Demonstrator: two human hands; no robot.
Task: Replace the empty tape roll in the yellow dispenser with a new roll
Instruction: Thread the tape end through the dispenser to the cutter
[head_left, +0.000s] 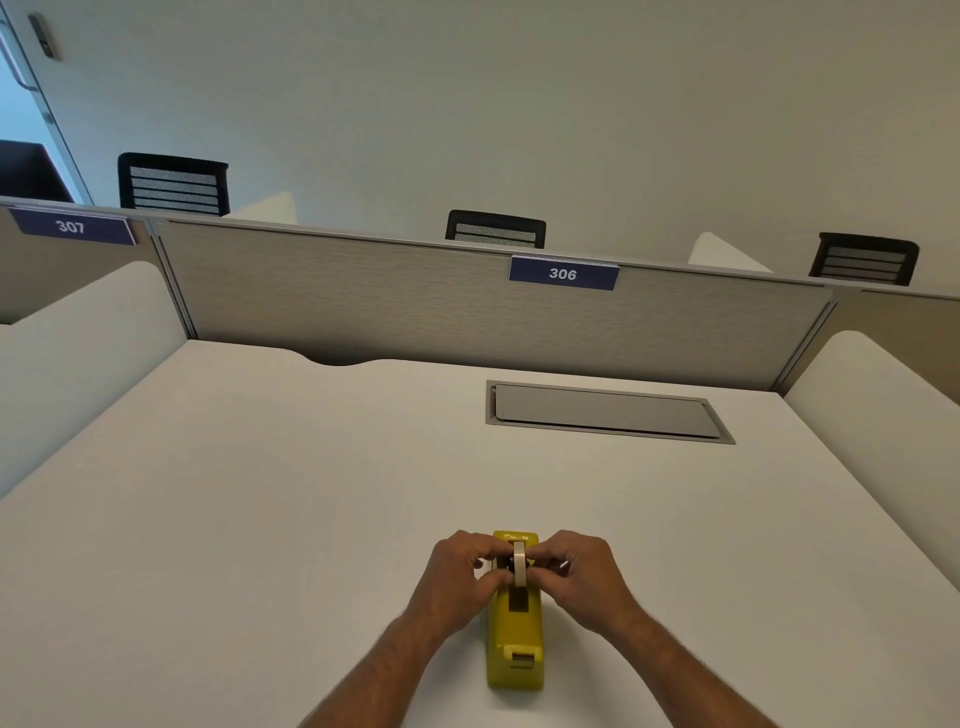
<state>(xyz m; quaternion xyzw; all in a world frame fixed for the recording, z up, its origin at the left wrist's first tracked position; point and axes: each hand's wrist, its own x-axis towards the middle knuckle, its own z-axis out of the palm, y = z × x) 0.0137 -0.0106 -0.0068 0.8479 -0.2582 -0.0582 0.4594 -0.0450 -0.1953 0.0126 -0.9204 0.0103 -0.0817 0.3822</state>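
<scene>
With both hands meeting over the far end of the dispenser, I have my left hand (460, 571) and right hand (579, 569) pinching the tape roll (519, 564) from either side, fingers curled at its hub, so it stays square to the cradle. The roll looks thin, probably the spent core, though it is too small to tell. The yellow dispenser (515, 639) lies on the near middle of the white desk (260, 493), cutter toward me; a grey cable hatch (602, 410) sits far right.
</scene>
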